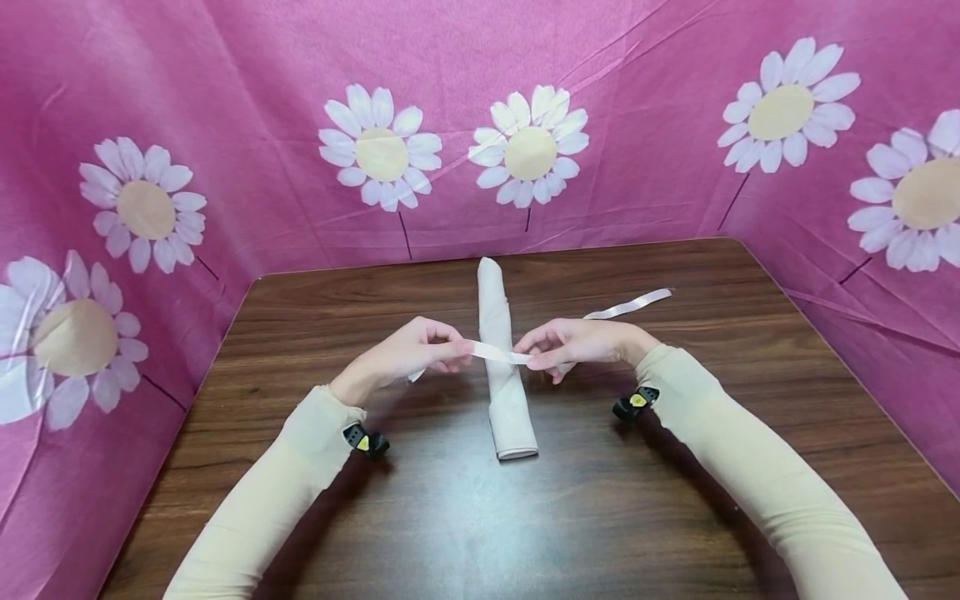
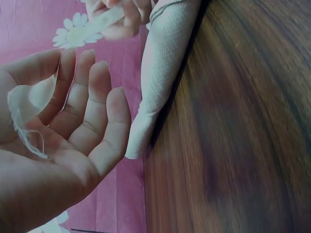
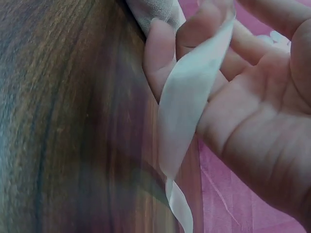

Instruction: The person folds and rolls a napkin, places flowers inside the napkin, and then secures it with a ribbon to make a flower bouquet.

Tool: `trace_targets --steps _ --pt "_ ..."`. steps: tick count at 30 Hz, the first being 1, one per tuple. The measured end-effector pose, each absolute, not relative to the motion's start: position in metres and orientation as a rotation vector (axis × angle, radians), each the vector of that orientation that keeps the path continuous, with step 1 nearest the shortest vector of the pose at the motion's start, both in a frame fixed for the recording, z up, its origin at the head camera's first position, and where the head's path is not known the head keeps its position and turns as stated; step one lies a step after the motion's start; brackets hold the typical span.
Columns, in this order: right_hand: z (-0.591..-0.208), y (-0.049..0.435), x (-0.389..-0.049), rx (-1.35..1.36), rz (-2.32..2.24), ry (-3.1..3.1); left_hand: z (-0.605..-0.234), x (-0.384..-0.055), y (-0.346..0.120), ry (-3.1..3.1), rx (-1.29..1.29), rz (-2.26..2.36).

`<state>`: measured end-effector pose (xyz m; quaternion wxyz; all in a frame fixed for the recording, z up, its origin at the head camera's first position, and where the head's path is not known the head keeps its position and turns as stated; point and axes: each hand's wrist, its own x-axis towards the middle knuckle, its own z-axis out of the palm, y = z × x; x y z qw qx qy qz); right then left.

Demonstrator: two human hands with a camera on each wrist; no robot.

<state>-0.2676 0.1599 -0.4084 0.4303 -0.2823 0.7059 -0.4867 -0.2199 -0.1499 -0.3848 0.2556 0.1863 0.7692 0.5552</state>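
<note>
A white satin ribbon (image 1: 495,352) stretches across the top of a rolled off-white cloth (image 1: 510,412) that lies lengthwise on the table. My left hand (image 1: 412,348) pinches the ribbon between thumb and forefinger, just left of the roll. In the left wrist view its frayed end hangs over the palm, with the other fingers loosely bent. On the right side, my right hand (image 1: 577,343) pinches the ribbon between thumb and fingertips close to the roll. Past that hand a long ribbon tail (image 3: 182,109) trails down, twisted near its lower part.
The brown wood-grain table (image 1: 420,517) has its far edge against a pink curtain (image 1: 450,50) printed with daisies, which also hangs at both sides. Each sleeved wrist carries a small black camera (image 1: 633,402).
</note>
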Motion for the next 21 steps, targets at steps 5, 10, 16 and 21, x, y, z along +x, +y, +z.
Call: trace_targets --steps 5,10,16,21 --pt "-0.407 0.165 -0.269 -0.766 -1.227 1.886 -0.386 -0.221 -0.157 2.095 0.498 1.513" --pt "-0.406 0.172 -0.270 -0.776 -1.263 2.026 -0.389 -0.222 -0.159 2.066 0.516 1.552" --pt "-0.405 0.177 -0.268 -0.767 -1.307 2.149 -0.390 -0.221 -0.161 2.079 0.498 1.540" --pt "-0.407 0.178 -0.267 -0.688 -1.341 2.302 -0.393 -0.218 -0.169 2.163 0.475 1.462"
